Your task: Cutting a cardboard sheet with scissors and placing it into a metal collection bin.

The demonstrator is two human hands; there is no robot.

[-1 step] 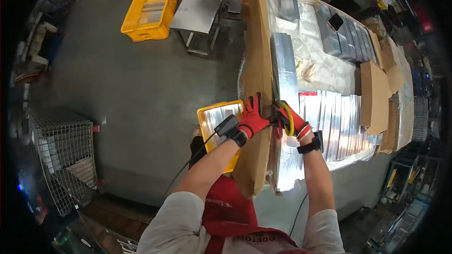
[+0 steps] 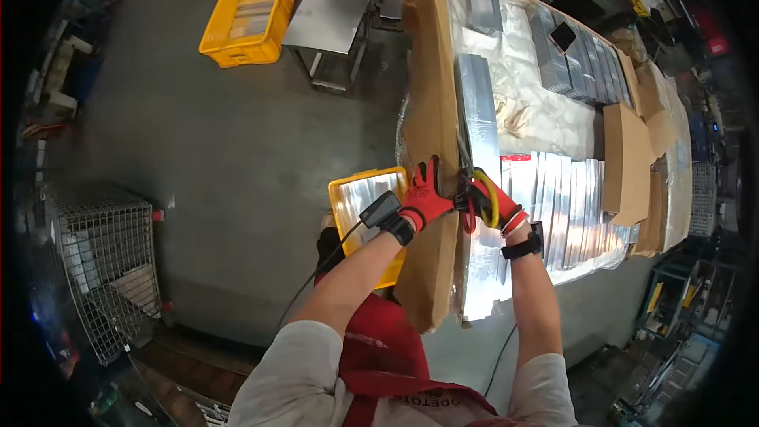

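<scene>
My left hand (image 2: 427, 197), in a red and black glove, lies with fingers spread against the upright cardboard wall (image 2: 431, 111) of a large box. Its thumb reaches toward my right hand. Just inside that wall, my right hand (image 2: 494, 204) is closed around a scissors-like tool (image 2: 492, 194) with a yellow loop and a red loop. The tool's working end is dark and partly hidden between the hands. Beneath my right hand runs a long stack of shiny flat metal strips (image 2: 477, 107), partly under clear film.
More metal strips (image 2: 565, 205) fill the box's near right; grey stacks (image 2: 573, 59) stand at its far right, beside white wrapping (image 2: 545, 119). A yellow crate (image 2: 336, 190) of strips sits left of the box. Farther off are another yellow crate (image 2: 237, 55), a metal table (image 2: 328, 16) and a wire cage (image 2: 103, 269).
The near end of the cardboard wall has shifted slightly left. Both hands keep nearly the same place and grip.
</scene>
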